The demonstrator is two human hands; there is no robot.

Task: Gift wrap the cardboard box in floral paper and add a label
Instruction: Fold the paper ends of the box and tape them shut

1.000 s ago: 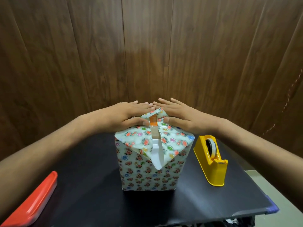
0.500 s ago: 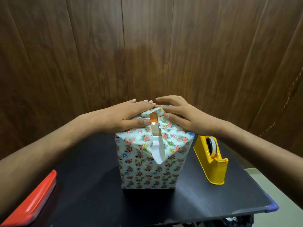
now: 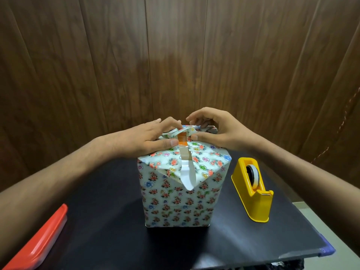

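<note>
The box (image 3: 175,203) wrapped in floral paper stands upright at the middle of the black table (image 3: 109,242). Its top flaps are folded over, and a white and orange strip of tape (image 3: 185,154) runs down the near triangular flap. My left hand (image 3: 140,139) lies flat on the top's left side, thumb pressing the paper beside the tape. My right hand (image 3: 218,131) arches over the top's right side. Its curled fingers and thumb pinch the small folded flap (image 3: 186,131) at the far edge.
A yellow tape dispenser (image 3: 253,195) stands on the table to the right of the box. A red-lidded container (image 3: 39,244) lies at the table's left front corner. Dark wood panelling rises close behind the table. The table's right edge drops to a pale floor.
My right hand has lifted from lying flat and curled its fingers round the far flap. My left hand has stayed pressed on the top, fingers shifted slightly toward the flap.
</note>
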